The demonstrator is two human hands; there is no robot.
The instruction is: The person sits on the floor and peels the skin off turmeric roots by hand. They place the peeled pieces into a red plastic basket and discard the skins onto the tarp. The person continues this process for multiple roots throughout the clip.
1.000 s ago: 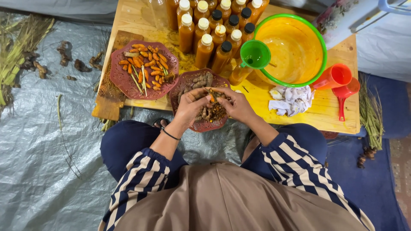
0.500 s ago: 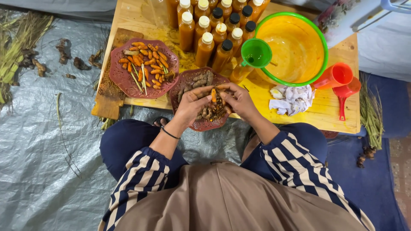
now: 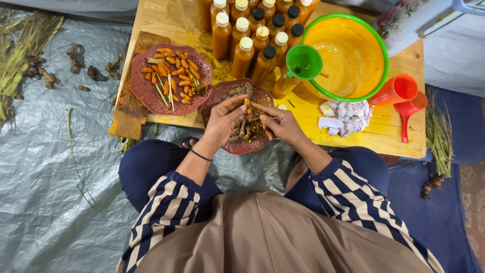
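Note:
My left hand [image 3: 225, 121] and my right hand [image 3: 280, 124] meet over a dark red plate [image 3: 222, 93] holding brown roots and peel scraps. Between the fingertips of both hands sits a small orange root piece [image 3: 247, 105], partly peeled. The right hand seems to press a thin blade against it, though the blade is mostly hidden. To the left stands a second dark red plate [image 3: 144, 93] filled with peeled orange roots and a few green stalks.
A low wooden table [image 3: 384, 131] carries several bottles of orange liquid [image 3: 242, 50], a green funnel [image 3: 303, 61], a green-rimmed yellow bowl [image 3: 348, 55], a white cloth [image 3: 346, 115] and red scoops [image 3: 399, 93]. Loose roots and stalks [image 3: 30, 55] lie on the grey tarp.
Both hands stay over the plate, turning the orange root piece slightly; its tip now points up between the fingers.

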